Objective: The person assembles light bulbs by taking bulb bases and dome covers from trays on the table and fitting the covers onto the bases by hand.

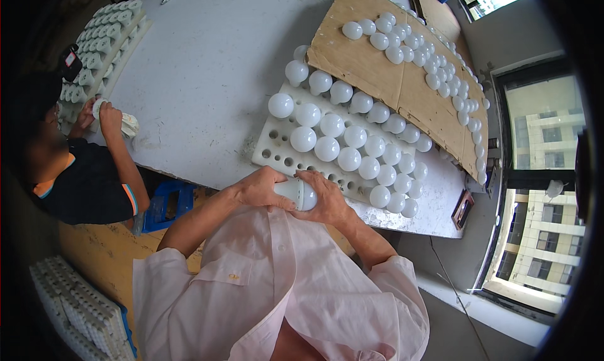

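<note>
A white light bulb (306, 196) is held in front of my chest, just off the near edge of the table. My left hand (263, 188) wraps round its base end, and my right hand (324, 197) grips the rounded globe end. Just beyond my hands lies a white foam tray (272, 144) with rows of holes. Several round white bulb globes (326, 148) stand in it, while the holes along its near left side hold nothing. My fingers cover part of the bulb, so its base is partly hidden.
A sheet of brown cardboard (352, 53) carrying several bulb globes lies behind the tray. At the left, a co-worker (88, 178) handles a white piece beside stacked trays of white parts (104, 46). A blue stool (167, 205) stands below the table; windows (544, 128) are at right.
</note>
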Motion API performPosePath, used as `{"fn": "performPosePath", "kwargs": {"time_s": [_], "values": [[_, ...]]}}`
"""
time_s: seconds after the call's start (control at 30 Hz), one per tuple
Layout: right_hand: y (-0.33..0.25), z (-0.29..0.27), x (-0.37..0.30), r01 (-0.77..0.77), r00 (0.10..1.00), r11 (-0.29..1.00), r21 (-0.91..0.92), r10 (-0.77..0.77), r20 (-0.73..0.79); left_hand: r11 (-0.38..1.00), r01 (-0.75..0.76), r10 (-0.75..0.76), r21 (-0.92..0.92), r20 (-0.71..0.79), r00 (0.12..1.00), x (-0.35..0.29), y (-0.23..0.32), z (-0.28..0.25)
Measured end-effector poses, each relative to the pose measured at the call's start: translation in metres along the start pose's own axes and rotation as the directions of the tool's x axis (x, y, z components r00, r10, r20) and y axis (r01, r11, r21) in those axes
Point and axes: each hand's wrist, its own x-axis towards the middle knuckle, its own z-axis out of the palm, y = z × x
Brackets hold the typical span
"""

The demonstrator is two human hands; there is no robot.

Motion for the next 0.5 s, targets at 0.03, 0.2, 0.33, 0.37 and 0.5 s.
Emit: {"fn": "performPosePath", "kwargs": {"time_s": [0.03,0.2,0.33,0.37,0.5], "values": [[-0.002,-0.001,0.001,-0.025,0.999,1.0,0.008,0.025,0.019,1.0,0.001,-0.001,0.002,0.001,1.0,0.0,0.0,0.0],[-0.007,-0.003,0.006,-0.127,0.989,0.991,0.049,0.123,0.079,1.0,0.01,-0.01,0.011,-0.027,1.0,0.001,0.004,0.001],[-0.001,0.008,0.012,0.085,0.992,0.987,0.139,-0.07,-0.108,1.0,0.004,-0.004,-0.021,-0.029,1.0,0.005,-0.007,0.002],[0.0,0.011,0.012,0.082,0.991,0.987,0.14,-0.067,-0.113,0.998,-0.027,0.026,-0.061,-0.026,0.999,0.005,-0.008,0.004],[-0.004,0.017,0.008,0.225,0.958,0.95,0.216,-0.175,-0.228,0.993,-0.067,0.067,-0.098,0.001,0.998,0.0,-0.005,0.006]]}}
